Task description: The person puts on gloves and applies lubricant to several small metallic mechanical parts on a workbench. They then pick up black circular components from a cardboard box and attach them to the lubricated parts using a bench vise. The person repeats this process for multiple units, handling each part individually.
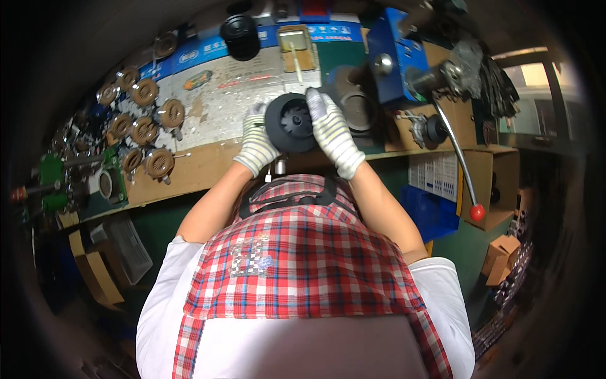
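Observation:
Between my two gloved hands sits a round black housing [273,126], with a finned, fan-like wheel [295,120] showing in its open face. My left hand [257,142] grips its left side; some of those fingers are hidden behind it. The fingers of my right hand [333,132] close on its right rim. Below the housing, a short metal cylinder [280,167] and a small white connector [268,179] on a wire hang at the bench edge. Whether they belong to the housing, I cannot tell. Both gloves are white with stripes.
Several brown-centred round metal parts [144,91] stand on the left. A blue lever press [394,57] with a red-knobbed handle [477,212] rises on the right, beside a dark round base [358,112]. Stacked black rings [240,38] stand at the back, near a small tray [294,40].

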`<state>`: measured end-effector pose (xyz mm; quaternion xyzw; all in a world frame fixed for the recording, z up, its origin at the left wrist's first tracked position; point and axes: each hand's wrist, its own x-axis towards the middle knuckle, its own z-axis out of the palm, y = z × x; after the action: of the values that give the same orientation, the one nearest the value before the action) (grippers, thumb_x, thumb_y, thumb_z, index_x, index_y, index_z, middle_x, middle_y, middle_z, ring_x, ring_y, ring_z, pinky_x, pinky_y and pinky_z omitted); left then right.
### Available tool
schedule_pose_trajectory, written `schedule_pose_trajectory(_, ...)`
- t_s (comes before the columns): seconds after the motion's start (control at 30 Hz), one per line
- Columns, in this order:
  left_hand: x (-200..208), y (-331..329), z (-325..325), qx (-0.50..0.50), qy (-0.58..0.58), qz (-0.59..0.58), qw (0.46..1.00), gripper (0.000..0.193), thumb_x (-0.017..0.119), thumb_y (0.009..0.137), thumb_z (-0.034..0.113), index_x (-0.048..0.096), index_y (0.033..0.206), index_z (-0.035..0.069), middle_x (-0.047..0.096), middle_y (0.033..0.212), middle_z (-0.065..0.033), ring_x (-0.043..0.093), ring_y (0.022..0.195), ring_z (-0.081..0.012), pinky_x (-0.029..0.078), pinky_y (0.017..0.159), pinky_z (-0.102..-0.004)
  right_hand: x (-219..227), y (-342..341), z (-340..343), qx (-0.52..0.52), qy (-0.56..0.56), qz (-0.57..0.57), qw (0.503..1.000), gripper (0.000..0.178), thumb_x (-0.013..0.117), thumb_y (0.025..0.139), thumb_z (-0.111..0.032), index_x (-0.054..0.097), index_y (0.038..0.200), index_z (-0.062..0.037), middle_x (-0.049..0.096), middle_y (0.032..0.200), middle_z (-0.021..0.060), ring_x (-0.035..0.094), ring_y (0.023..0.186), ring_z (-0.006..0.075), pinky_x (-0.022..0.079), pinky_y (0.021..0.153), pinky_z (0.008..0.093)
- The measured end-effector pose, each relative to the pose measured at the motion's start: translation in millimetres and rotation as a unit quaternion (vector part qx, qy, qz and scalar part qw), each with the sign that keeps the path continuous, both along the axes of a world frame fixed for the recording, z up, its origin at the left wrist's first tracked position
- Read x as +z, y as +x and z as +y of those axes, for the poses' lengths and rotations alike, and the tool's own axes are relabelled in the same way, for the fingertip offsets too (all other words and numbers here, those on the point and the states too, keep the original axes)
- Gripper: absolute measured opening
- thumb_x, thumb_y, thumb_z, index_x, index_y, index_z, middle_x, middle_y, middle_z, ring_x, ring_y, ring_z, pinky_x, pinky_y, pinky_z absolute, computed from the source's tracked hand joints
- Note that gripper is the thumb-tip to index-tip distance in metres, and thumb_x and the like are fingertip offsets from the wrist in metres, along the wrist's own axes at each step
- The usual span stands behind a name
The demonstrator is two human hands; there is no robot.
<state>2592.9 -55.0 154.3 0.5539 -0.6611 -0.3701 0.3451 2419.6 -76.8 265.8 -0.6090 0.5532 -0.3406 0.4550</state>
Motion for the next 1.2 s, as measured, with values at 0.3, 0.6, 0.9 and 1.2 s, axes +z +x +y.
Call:
schedule_pose_trajectory(0.3,22,-164,-38,-0.247,0.203,-0.248,0.914,0.047,0.056,0.084,0.039,0.074,0.086,-0.004,0.068,0.086,-0.028,0.068,0.086,-0.0434,0.054,0.08,-0.0458,-52,-184,-31,-0.139,0.403,-0.168,0.889,0.062,0.05,0.094,-0.06,0.05,0.142,-0.02,0.052,0.143,0.0063,0.049,0.129,0.0323,0.044,0.093,0.0665)
schedule_pose_trajectory(0.6,-91,-219,-70,-0.051,-0.05,0.037,0.997,0.053,0.072,0.071,0.045,0.07,0.111,0.01,0.069,0.108,-0.0151,0.06,0.11,-0.0361,0.045,0.098,-0.047,-100,-227,-75,0.011,0.169,0.263,0.95,0.052,0.049,0.094,-0.035,0.052,0.135,-0.0045,0.059,0.13,0.0172,0.054,0.123,0.0345,0.042,0.102,0.0524)
schedule_pose_trajectory(0.9,-38,-214,-93,0.042,-0.141,-0.074,0.986,0.051,0.078,0.077,0.026,0.06,0.121,0.006,0.068,0.115,-0.0108,0.065,0.105,-0.0263,0.049,0.095,-0.0374,-172,-215,-92,-0.019,-0.469,0.638,0.611,0.047,0.052,0.092,-0.018,0.047,0.128,0.0107,0.069,0.083,0.0144,0.065,0.083,0.0211,0.053,0.071,0.0393)
schedule_pose_trajectory(1.2,-83,-218,-108,0.061,-0.128,-0.045,0.989,0.055,0.082,0.069,0.03,0.062,0.114,0.006,0.069,0.107,-0.0126,0.065,0.1,-0.0293,0.051,0.092,-0.0377,-159,-229,-91,0.055,-0.581,0.79,0.189,0.017,0.051,0.087,-0.003,0.049,0.07,-0.0053,0.056,0.046,0.0104,0.048,0.032,0.0171,0.036,0.03,0.03)
